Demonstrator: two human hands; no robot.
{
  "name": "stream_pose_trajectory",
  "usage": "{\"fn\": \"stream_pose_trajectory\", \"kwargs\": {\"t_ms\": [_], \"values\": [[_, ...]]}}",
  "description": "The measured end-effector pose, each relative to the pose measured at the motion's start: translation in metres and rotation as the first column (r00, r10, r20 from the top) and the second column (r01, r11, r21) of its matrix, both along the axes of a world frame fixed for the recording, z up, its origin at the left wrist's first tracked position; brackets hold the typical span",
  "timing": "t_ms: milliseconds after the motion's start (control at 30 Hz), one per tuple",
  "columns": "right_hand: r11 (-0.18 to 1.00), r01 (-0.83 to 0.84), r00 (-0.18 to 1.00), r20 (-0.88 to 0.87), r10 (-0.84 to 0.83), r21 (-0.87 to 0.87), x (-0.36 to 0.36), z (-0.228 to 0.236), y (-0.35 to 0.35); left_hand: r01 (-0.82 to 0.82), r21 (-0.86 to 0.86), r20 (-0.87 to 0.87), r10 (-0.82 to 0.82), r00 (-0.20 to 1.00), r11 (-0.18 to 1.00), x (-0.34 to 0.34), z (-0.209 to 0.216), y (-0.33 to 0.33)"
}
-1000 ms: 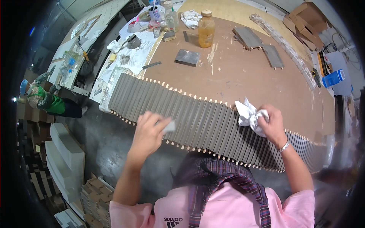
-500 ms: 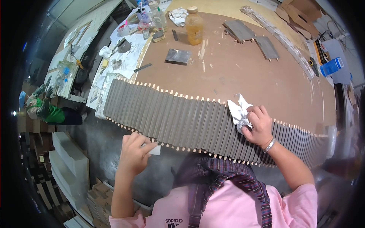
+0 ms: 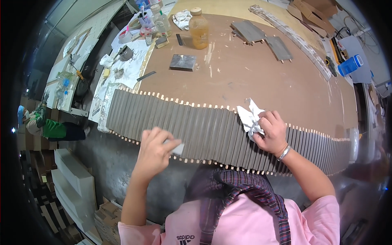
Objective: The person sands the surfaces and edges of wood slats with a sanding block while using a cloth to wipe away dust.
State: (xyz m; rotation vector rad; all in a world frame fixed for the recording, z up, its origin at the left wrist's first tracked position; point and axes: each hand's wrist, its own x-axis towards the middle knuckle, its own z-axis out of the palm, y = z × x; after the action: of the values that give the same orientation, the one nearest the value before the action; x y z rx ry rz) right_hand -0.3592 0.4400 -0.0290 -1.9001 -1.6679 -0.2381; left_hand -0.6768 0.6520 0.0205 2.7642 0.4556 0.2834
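A long row of narrow grey slats (image 3: 175, 122) with pale wooden pegs at both ends lies side by side along the table's near edge. My left hand (image 3: 154, 149) is closed round a small flat white piece (image 3: 178, 149), whose exact kind I cannot make out. It is held over the near ends of the slats, left of the middle. My right hand (image 3: 271, 130) pinches a crumpled white tissue (image 3: 250, 118) over the slats right of the middle. The fingers hide part of the tissue.
On the brown table (image 3: 237, 77) stand a jar of amber liquid (image 3: 199, 30), a dark rectangular block (image 3: 182, 62) and grey pegged panels (image 3: 249, 31). A blue bottle (image 3: 350, 65) lies at the far right. At the left, beyond a walkway, is another person (image 3: 53, 127).
My left hand has moved right and up with the white piece, from the slats' near edge onto them. My right hand still pinches the tissue, and the whole view has shifted slightly.
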Motion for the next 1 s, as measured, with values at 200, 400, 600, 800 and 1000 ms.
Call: {"fn": "stream_pose_trajectory", "kwargs": {"t_ms": [200,400,600,800,1000], "values": [[0.999,0.002,1.0,0.03,-0.001,-0.041,-0.002,0.001,0.0,-0.142,0.091,0.205,0.121,0.971,0.986,0.062,-0.027,0.051],[0.998,0.045,0.999,0.03,-0.044,-0.037,0.002,-0.003,-0.006,0.028,0.047,0.033,-0.03,0.999,0.998,0.013,-0.012,0.021],[1.0,0.014,1.0,0.022,-0.014,-0.011,-0.003,0.0,-0.001,-0.031,0.025,-0.021,0.032,0.999,0.999,-0.007,0.017,0.002],[0.999,0.033,0.999,0.034,-0.031,-0.041,0.003,-0.004,-0.004,0.019,0.057,-0.055,-0.016,0.998,0.998,-0.014,0.008,-0.01],[0.999,0.034,0.998,0.046,-0.033,-0.017,-0.002,-0.002,-0.002,-0.092,0.088,0.04,0.089,0.995,0.992,-0.017,0.022,-0.017]]}}
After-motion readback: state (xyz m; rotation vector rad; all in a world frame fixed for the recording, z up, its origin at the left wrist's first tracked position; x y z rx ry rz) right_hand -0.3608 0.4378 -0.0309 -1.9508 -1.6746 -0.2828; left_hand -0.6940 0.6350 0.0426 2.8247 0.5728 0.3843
